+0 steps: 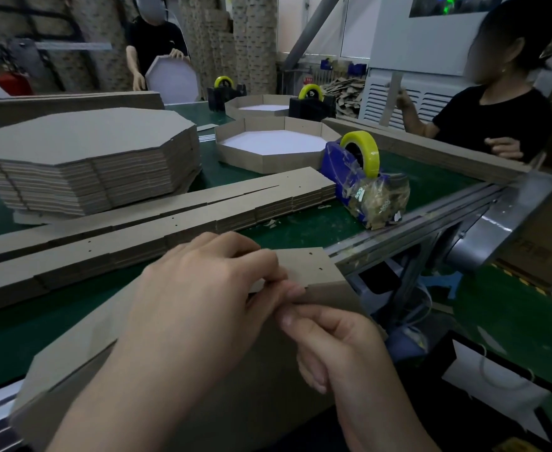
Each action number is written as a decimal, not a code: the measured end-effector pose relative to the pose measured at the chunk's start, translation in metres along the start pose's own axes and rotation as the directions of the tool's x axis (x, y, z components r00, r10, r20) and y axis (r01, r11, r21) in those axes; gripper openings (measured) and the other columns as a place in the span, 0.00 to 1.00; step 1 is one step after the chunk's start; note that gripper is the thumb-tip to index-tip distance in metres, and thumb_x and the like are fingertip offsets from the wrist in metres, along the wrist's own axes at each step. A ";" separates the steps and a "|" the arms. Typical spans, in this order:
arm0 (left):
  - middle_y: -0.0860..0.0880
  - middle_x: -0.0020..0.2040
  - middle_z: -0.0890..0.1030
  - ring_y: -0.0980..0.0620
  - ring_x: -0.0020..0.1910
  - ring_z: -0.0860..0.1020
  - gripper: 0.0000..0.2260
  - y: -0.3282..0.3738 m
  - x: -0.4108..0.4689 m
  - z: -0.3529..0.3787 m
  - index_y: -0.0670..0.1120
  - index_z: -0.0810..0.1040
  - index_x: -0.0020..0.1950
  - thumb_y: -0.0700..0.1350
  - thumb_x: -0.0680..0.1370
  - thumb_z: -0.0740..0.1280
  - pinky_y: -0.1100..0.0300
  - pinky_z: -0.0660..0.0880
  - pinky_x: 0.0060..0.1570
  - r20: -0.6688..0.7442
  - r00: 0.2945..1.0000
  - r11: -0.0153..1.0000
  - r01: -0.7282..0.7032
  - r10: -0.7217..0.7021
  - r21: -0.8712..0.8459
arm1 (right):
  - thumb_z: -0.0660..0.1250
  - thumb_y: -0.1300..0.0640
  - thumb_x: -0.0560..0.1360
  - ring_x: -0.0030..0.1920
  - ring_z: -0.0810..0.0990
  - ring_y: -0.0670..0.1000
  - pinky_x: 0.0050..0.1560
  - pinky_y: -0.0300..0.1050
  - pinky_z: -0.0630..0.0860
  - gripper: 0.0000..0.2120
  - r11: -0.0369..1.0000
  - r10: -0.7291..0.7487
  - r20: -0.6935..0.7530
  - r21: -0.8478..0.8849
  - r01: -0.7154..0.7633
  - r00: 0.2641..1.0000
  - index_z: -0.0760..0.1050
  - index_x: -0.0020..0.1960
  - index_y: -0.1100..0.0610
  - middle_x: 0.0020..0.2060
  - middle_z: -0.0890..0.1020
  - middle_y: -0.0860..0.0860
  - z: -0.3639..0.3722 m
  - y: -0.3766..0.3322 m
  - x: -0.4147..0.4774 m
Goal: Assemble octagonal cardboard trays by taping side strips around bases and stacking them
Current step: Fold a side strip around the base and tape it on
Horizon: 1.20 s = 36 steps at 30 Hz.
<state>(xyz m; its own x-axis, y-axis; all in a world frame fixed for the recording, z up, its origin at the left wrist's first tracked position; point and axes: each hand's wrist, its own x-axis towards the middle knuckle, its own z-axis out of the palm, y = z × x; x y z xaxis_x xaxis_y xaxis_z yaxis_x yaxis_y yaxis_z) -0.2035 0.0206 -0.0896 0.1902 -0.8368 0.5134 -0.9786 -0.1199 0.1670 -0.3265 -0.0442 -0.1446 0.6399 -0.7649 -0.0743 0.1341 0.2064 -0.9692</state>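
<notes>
Your left hand [202,288] and right hand [333,347] both pinch the side strip [310,265] against the base [104,347] at the near edge of the desk [300,230]; its free end points right, beyond your left fingers [261,265].

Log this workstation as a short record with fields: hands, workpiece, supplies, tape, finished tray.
left hand: pinches the side strip
right hand: pinches the same strip beside it
base: flat under both hands
stack of bases: far left
pile of strips: between stack and hands
tape dispenser: blue, right of the pile
finished tray: behind the pile, white inside
</notes>
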 end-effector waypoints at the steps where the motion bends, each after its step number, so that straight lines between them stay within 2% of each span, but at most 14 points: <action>1: 0.55 0.43 0.82 0.50 0.40 0.80 0.13 -0.001 -0.001 0.000 0.56 0.81 0.38 0.60 0.74 0.63 0.72 0.56 0.35 0.005 1.000 1.000 -0.021 0.021 0.005 | 0.69 0.45 0.60 0.20 0.62 0.47 0.25 0.40 0.59 0.10 0.998 -0.006 0.017 -0.058 0.007 1.000 0.81 0.27 0.51 0.16 0.65 0.50 -0.002 -0.001 -0.001; 3: 0.54 0.44 0.82 0.50 0.41 0.81 0.14 -0.002 -0.002 -0.001 0.56 0.83 0.40 0.60 0.74 0.60 0.71 0.57 0.34 0.013 0.999 0.999 -0.046 0.046 0.019 | 0.69 0.45 0.65 0.21 0.65 0.48 0.25 0.38 0.63 0.12 0.989 0.004 0.037 -0.145 0.002 0.999 0.82 0.27 0.49 0.18 0.68 0.52 -0.008 -0.004 -0.001; 5: 0.54 0.45 0.83 0.50 0.42 0.82 0.15 -0.004 -0.004 0.001 0.55 0.84 0.41 0.59 0.74 0.59 0.66 0.64 0.32 0.004 0.998 0.998 -0.061 0.061 0.034 | 0.65 0.48 0.73 0.21 0.66 0.48 0.24 0.36 0.65 0.15 0.984 0.040 0.024 -0.173 -0.035 0.999 0.85 0.35 0.53 0.19 0.70 0.53 -0.012 -0.005 -0.001; 7: 0.53 0.46 0.83 0.49 0.43 0.82 0.15 -0.007 -0.006 0.002 0.55 0.84 0.41 0.59 0.73 0.60 0.61 0.70 0.32 -0.018 0.998 0.997 -0.063 0.063 0.041 | 0.63 0.46 0.75 0.20 0.68 0.47 0.23 0.35 0.66 0.19 0.974 0.043 -0.058 -0.218 -0.055 0.997 0.84 0.34 0.56 0.18 0.71 0.53 -0.015 0.000 -0.001; 9: 0.53 0.47 0.83 0.50 0.43 0.82 0.14 -0.010 -0.009 0.002 0.56 0.85 0.43 0.59 0.73 0.61 0.59 0.72 0.32 -0.043 0.997 0.997 -0.061 0.064 0.056 | 0.65 0.43 0.74 0.19 0.66 0.45 0.23 0.34 0.65 0.21 0.963 -0.125 -0.204 -0.262 0.069 0.971 0.82 0.31 0.55 0.17 0.68 0.50 -0.018 0.007 -0.003; 11: 0.51 0.48 0.83 0.48 0.44 0.82 0.14 -0.012 -0.012 0.002 0.57 0.85 0.48 0.59 0.73 0.62 0.57 0.74 0.34 -0.034 0.996 0.991 -0.080 0.084 0.103 | 0.66 0.43 0.75 0.22 0.66 0.42 0.24 0.31 0.63 0.17 0.890 -0.421 -0.350 -0.335 0.308 0.837 0.81 0.32 0.50 0.20 0.68 0.48 -0.026 0.010 -0.001; 13: 0.50 0.50 0.82 0.46 0.45 0.81 0.16 -0.012 -0.015 0.002 0.58 0.84 0.52 0.60 0.72 0.63 0.55 0.76 0.36 0.008 0.994 0.980 -0.107 0.108 0.169 | 0.63 0.49 0.76 0.32 0.74 0.41 0.32 0.27 0.67 0.11 0.788 -0.588 -0.349 -0.451 0.420 0.730 0.83 0.40 0.44 0.29 0.74 0.46 -0.039 0.006 0.008; 16: 0.48 0.49 0.81 0.45 0.45 0.80 0.18 -0.009 -0.019 0.002 0.55 0.83 0.55 0.58 0.68 0.69 0.53 0.76 0.36 0.040 0.995 0.965 -0.101 0.094 0.243 | 0.64 0.54 0.78 0.46 0.76 0.36 0.45 0.25 0.68 0.10 0.804 -0.485 -0.201 -0.485 0.344 0.851 0.82 0.56 0.48 0.44 0.76 0.44 -0.050 0.001 0.025; 19: 0.47 0.48 0.81 0.43 0.43 0.81 0.26 -0.005 -0.020 0.001 0.50 0.83 0.57 0.58 0.63 0.77 0.51 0.77 0.34 0.065 0.996 0.951 -0.082 0.065 0.298 | 0.62 0.46 0.77 0.48 0.78 0.39 0.45 0.28 0.70 0.10 0.862 -0.353 -0.091 -0.419 0.285 0.931 0.82 0.46 0.41 0.48 0.77 0.45 -0.048 0.002 0.028; 23: 0.49 0.44 0.82 0.46 0.41 0.81 0.30 0.008 -0.012 -0.002 0.48 0.82 0.60 0.67 0.67 0.68 0.53 0.76 0.33 0.094 0.995 0.938 -0.063 0.033 0.342 | 0.58 0.44 0.74 0.50 0.79 0.44 0.45 0.31 0.71 0.12 0.874 -0.351 -0.068 -0.382 0.301 0.934 0.80 0.42 0.35 0.50 0.78 0.50 -0.043 0.003 0.022; 25: 0.51 0.40 0.81 0.48 0.37 0.81 0.26 0.015 -0.008 -0.004 0.53 0.83 0.56 0.66 0.65 0.66 0.61 0.64 0.27 0.091 0.994 0.948 -0.084 0.059 0.308 | 0.58 0.46 0.73 0.54 0.77 0.45 0.53 0.38 0.72 0.13 0.852 -0.372 -0.034 -0.410 0.327 0.928 0.82 0.45 0.43 0.50 0.76 0.46 -0.047 0.001 0.022; 27: 0.52 0.39 0.80 0.48 0.36 0.80 0.23 0.019 -0.008 -0.009 0.56 0.84 0.54 0.66 0.67 0.63 0.64 0.56 0.29 0.078 0.993 0.959 -0.106 0.088 0.261 | 0.56 0.46 0.74 0.57 0.76 0.44 0.59 0.42 0.70 0.15 0.833 -0.304 0.064 -0.466 0.298 0.950 0.81 0.49 0.48 0.51 0.76 0.44 -0.055 -0.006 0.024; 31: 0.53 0.42 0.80 0.48 0.37 0.79 0.24 0.022 -0.016 -0.015 0.59 0.83 0.54 0.65 0.68 0.56 0.60 0.64 0.30 0.029 0.994 0.969 -0.107 0.103 0.221 | 0.54 0.41 0.78 0.55 0.76 0.41 0.59 0.44 0.69 0.20 0.725 -0.088 0.234 -0.652 0.223 0.968 0.79 0.52 0.54 0.50 0.78 0.46 -0.077 -0.025 0.026; 36: 0.54 0.46 0.80 0.48 0.40 0.77 0.24 0.021 -0.025 -0.019 0.60 0.81 0.58 0.66 0.68 0.59 0.56 0.72 0.33 -0.077 0.992 0.987 -0.084 0.095 0.136 | 0.58 0.36 0.73 0.43 0.78 0.41 0.46 0.43 0.70 0.15 0.629 -0.254 0.182 -0.715 0.305 0.950 0.76 0.43 0.45 0.40 0.80 0.42 -0.090 -0.052 0.021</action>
<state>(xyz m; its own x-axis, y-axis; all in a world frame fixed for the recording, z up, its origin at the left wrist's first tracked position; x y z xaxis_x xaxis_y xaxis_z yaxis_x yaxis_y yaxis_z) -0.2274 0.0488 -0.0830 0.1017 -0.8006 0.5905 -0.9927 -0.1207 0.0073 -0.3883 -0.1263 -0.1167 0.7111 -0.6683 0.2187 -0.2615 -0.5400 -0.8000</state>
